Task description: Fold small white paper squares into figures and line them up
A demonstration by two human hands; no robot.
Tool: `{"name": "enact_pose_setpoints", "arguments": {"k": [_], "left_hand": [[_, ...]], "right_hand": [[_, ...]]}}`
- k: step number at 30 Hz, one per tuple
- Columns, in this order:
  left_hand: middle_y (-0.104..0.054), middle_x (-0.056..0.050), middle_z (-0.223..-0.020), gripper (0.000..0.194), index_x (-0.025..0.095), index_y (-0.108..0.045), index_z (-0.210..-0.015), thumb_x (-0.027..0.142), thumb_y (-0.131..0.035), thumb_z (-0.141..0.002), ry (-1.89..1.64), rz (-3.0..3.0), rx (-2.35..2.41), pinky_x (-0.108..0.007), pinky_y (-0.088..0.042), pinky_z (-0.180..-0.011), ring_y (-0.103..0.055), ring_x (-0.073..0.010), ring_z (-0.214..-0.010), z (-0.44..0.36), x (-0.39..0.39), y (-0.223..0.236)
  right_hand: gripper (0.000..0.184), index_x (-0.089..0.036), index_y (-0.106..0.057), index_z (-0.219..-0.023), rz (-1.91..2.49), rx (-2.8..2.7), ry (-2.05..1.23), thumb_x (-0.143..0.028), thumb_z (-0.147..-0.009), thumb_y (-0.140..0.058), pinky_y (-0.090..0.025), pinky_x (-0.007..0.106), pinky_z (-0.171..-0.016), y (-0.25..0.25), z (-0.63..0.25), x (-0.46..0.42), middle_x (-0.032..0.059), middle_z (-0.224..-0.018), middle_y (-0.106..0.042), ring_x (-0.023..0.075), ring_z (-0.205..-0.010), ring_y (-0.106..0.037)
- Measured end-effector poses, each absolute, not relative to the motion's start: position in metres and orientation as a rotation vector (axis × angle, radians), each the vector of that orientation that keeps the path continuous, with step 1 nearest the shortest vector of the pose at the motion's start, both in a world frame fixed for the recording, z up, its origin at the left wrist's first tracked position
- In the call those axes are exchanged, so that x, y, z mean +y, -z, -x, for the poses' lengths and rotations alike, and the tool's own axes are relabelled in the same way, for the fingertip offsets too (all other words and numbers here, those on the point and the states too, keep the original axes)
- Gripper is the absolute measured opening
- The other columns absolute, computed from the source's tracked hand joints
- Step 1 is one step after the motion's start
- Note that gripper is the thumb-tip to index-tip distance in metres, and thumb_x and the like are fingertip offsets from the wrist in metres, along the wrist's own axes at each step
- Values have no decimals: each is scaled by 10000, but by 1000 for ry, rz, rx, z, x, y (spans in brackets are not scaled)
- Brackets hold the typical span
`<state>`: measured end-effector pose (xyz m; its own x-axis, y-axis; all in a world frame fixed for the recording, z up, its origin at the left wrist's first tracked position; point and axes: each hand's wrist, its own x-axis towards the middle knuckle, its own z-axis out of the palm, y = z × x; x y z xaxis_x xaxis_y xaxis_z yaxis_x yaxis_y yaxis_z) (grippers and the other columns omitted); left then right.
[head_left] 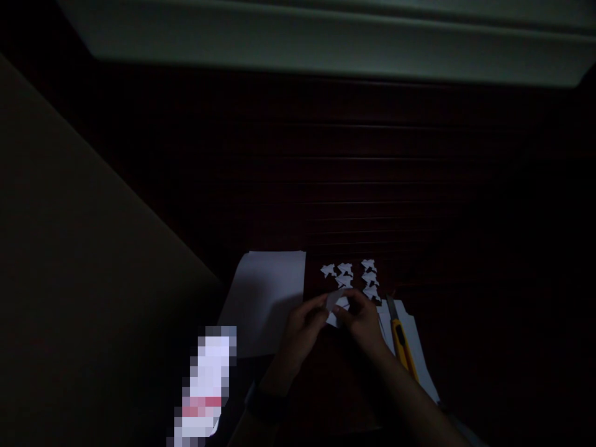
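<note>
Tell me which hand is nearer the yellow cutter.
Right. The right hand is just left of the yellow cutter; the left hand is farther left.

Head cam, on person: looks fwd + down from near side. L hand [302, 324] + R hand [365, 320] fairly near, approx. ctr L–R, in near half; view runs far to pale panel [326, 46], left to dim greyish surface [69, 217].

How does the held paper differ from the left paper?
Size: the held paper is small, the left paper far larger.
Pose: the held paper is tilted up between the left hand and right hand; the left paper lies spread out.
Both look white.
</note>
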<state>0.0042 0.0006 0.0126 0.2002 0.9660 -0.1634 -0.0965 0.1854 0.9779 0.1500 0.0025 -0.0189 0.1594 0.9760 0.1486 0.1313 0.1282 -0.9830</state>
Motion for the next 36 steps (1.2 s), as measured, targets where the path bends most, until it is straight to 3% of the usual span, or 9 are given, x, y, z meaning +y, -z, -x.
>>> {"name": "enact_pose_setpoints", "arguments": {"k": [5,13,18,22,25,29,36], "left_hand": [[-642,-100,-1168,480,196,-577,-1201,187,-657,-728,-952,-1180,947,-350,-506,-870,-628,-235,-1014,-6,-1,-14],[-648,-90,-1156,464,190,-574,-1204,228,-650,-748,-1011,-1244,1082,-327,-517,-860,-618,-228,-1035,-8,-3,-7],[-654,-110,-1142,353,153,-632,-1112,244,-621,-771,-1042,-1251,1080,-373,-475,-928,-606,-243,-1056,-7,1,1],[-683,-100,-1070,429,183,-555,-1174,257,-640,-760,-1065,-1191,1079,-353,-517,-846,-640,-235,-987,-5,1,0],[-709,-67,-951,353,199,-556,-1090,271,-645,-756,-1086,-1171,1098,-316,-542,-748,-674,-215,-876,-5,-1,-4],[-715,-61,-904,163,177,-651,-873,266,-652,-736,-1072,-1244,1145,-308,-523,-803,-668,-215,-888,-7,-1,-5],[-713,-106,-979,239,158,-683,-916,270,-685,-704,-1015,-1217,1164,-359,-519,-840,-663,-249,-928,-8,-2,-8]], "right_hand": [[148,-208,-619,-861,1271,-1168,-901,-201,-715,-641,-437,355,-787,25,-154,6,29,-846,-662,223,-838,-593],[86,-215,-655,-823,1259,-1195,-877,-204,-745,-621,-432,347,-794,20,-153,4,26,-832,-662,212,-826,-596],[150,-227,-691,-877,1158,-1268,-917,-198,-790,-572,-417,325,-818,11,-153,3,31,-905,-632,202,-890,-576],[135,-224,-687,-875,1161,-1173,-1034,-268,-794,-589,-423,311,-766,10,-152,1,29,-887,-629,209,-873,-569],[158,-214,-686,-862,1160,-1109,-1124,-325,-791,-597,-423,306,-733,9,-151,-1,31,-865,-640,216,-852,-569],[142,-216,-671,-821,1156,-1064,-1164,-339,-771,-620,-417,292,-693,11,-151,-2,10,-808,-637,204,-794,-570],[155,-219,-609,-879,1181,-1136,-1088,-308,-757,-642,-423,306,-741,17,-152,1,7,-841,-635,199,-812,-564]]}}
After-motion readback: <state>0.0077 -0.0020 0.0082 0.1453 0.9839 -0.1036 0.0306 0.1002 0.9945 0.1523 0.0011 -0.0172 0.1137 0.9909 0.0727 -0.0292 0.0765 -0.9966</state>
